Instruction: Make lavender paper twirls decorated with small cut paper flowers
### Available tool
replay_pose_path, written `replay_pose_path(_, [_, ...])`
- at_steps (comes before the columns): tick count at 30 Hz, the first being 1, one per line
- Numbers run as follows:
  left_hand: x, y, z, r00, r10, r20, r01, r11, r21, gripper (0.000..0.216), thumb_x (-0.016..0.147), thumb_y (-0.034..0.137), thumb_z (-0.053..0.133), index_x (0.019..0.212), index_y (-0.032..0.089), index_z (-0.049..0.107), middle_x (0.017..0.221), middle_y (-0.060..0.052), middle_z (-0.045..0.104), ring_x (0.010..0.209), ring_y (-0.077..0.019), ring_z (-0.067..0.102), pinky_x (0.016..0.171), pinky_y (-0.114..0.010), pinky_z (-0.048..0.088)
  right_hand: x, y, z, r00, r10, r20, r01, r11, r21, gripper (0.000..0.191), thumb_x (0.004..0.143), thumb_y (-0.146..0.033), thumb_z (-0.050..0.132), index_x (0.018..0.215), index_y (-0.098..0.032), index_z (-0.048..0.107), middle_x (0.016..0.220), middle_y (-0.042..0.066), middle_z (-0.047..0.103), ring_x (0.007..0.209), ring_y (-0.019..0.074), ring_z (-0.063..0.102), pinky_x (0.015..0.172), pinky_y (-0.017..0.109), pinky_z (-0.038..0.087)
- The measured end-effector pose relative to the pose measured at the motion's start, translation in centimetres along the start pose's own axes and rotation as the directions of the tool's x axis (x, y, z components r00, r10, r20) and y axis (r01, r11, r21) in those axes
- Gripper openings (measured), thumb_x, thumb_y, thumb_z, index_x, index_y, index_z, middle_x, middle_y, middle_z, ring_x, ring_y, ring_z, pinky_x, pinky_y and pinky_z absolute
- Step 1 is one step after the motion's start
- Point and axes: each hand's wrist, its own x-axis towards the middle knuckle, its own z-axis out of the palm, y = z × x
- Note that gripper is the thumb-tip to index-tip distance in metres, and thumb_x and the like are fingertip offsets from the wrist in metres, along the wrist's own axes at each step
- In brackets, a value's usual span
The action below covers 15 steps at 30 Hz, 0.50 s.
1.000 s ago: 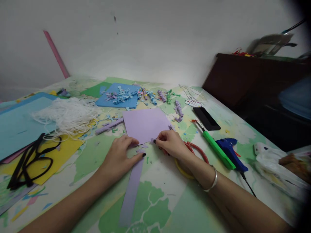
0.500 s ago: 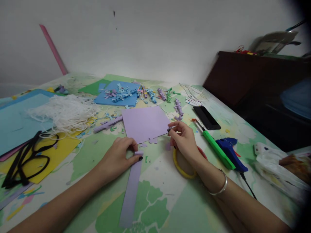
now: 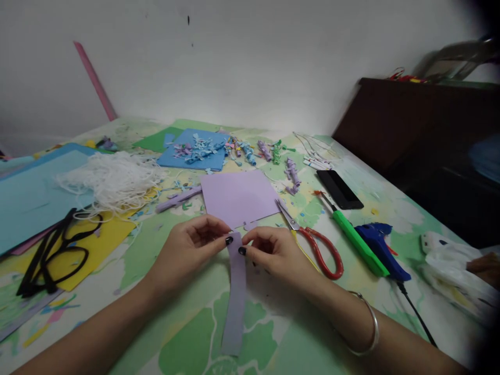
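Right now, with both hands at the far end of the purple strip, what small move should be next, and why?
Probably start curling the far end of the purple strip: the left hand pinches there, the right hand is at the edge, the rest stretches out uncurled, and the scissors lie unheld nearby.
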Motion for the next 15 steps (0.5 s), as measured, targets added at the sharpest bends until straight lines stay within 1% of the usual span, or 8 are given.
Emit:
replay_pose_path(2, [-0.2,0.5,0.0,1.000,0.024,0.014,-0.023,0.999,-0.034,0.012,0.069,0.028,0.073,0.073,0.018,0.069,0.071,-0.001,0.070,0.066,-0.0130,0.064,0.063,-0.021,0.051,-0.2,-0.4,0.3,0.994,0.095,0.052,-0.103,0.982,0.159,0.007,0.078,-0.024,0.063,0.080,-0.018,0.063,0.047,-0.006,0.055,0.034,0.0060,0.044,0.033,0.016,0.032])
replay_pose_path(3, [-0.2,0.6,0.0,0.999,0.036,0.020,-0.035,0.998,-0.047,0.010,0.069,0.027,0.073,0.071,0.018,0.070,0.070,-0.001,0.070,0.065,-0.0124,0.064,0.061,-0.020,0.051,-0.3,-0.6,0.3,0.989,0.125,0.078,-0.140,0.959,0.246,0.010,0.077,-0.027,0.064,0.081,-0.018,0.062,0.048,-0.005,0.057,0.032,0.0067,0.046,0.032,0.016,0.032])
replay_pose_path(4, [-0.3,0.7,0.0,0.999,0.042,0.026,-0.041,0.997,-0.058,0.009,0.069,0.026,0.073,0.071,0.018,0.070,0.066,-0.001,0.070,0.061,-0.0114,0.064,0.058,-0.018,0.050,-0.4,-0.7,0.4,0.987,0.134,0.092,-0.157,0.933,0.325,0.014,0.077,-0.030,0.066,0.081,-0.018,0.061,0.051,-0.003,0.061,0.034,0.0080,0.050,0.032,0.017,0.035])
replay_pose_path(6, [-0.5,0.8,0.0,0.998,0.034,0.053,-0.029,0.995,-0.096,0.006,0.070,0.024,0.073,0.072,0.019,0.071,0.055,0.002,0.067,0.049,-0.0098,0.060,0.049,-0.017,0.048,-0.5,-0.9,0.5,0.991,0.106,0.081,-0.131,0.892,0.432,0.019,0.074,-0.032,0.071,0.081,-0.016,0.063,0.062,0.001,0.068,0.043,0.0107,0.061,0.038,0.018,0.044])
replay_pose_path(8, [-0.8,0.7,0.0,0.995,0.014,0.096,0.001,0.988,-0.151,0.006,0.072,0.024,0.072,0.076,0.020,0.072,0.046,0.003,0.063,0.039,-0.0097,0.056,0.041,-0.016,0.044,-0.7,-0.9,0.6,0.996,0.067,0.065,-0.090,0.873,0.479,0.019,0.072,-0.031,0.074,0.081,-0.015,0.067,0.068,0.003,0.071,0.052,0.0116,0.066,0.048,0.020,0.051])
replay_pose_path(10, [-1.2,0.7,0.0,0.993,0.016,0.118,0.006,0.982,-0.188,0.007,0.075,0.024,0.070,0.081,0.021,0.074,0.049,0.001,0.067,0.039,-0.0114,0.059,0.039,-0.017,0.044,-0.8,-1.0,0.6,0.998,0.030,0.047,-0.049,0.869,0.492,0.015,0.073,-0.027,0.076,0.080,-0.015,0.071,0.068,0.003,0.071,0.058,0.0112,0.067,0.056,0.020,0.054])
replay_pose_path(13, [-1.8,1.0,-0.1,0.993,0.068,0.098,-0.054,0.988,-0.145,0.007,0.076,0.022,0.070,0.079,0.023,0.077,0.058,-0.002,0.072,0.047,-0.0126,0.064,0.042,-0.016,0.046,-0.9,-1.0,0.6,0.999,-0.034,0.010,0.025,0.875,0.483,0.010,0.073,-0.022,0.076,0.081,-0.017,0.074,0.070,0.003,0.071,0.063,0.0106,0.067,0.061,0.021,0.054])
replay_pose_path(15, [-2.0,1.4,-0.2,0.989,0.135,0.059,-0.130,0.988,-0.085,0.009,0.074,0.019,0.072,0.076,0.026,0.078,0.062,-0.001,0.073,0.052,-0.0122,0.066,0.045,-0.015,0.048,-0.9,-1.1,0.5,0.995,-0.090,-0.043,0.100,0.884,0.458,0.009,0.072,-0.019,0.077,0.081,-0.018,0.075,0.074,0.003,0.072,0.067,0.0111,0.067,0.065,0.023,0.054])
